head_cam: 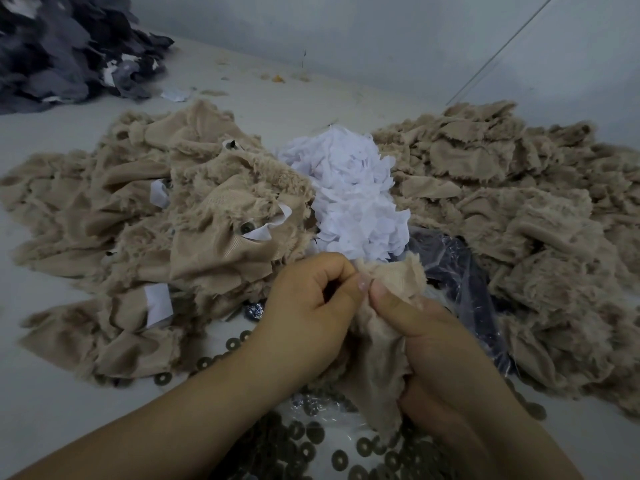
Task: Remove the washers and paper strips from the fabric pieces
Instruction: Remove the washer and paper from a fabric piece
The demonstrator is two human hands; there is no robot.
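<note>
**Both hands gripping one tan fabric piece over the washer pile**

The left hand (311,303) has its fingers (337,271) curled, thumb and forefinger pinching the top edge of a tan fabric piece (377,344). The right hand (436,348) grips the same piece, thumb pressed on its front and the remaining fingers wrapped behind the cloth. Whether a paper strip or washer sits between the fingertips cannot be told.

Taking the held piece as landmark: directly below it lies a spread of loose washers (311,441) on the pale surface (52,410). Just behind it stands a heap of white paper strips (349,195). To its left is a fabric pile (138,237) with paper strips and washers attached. To its right lies a second fabric pile (519,209), and between them a clear plastic bag (460,282). Far back left sits a dark grey fabric heap (62,50).
</note>
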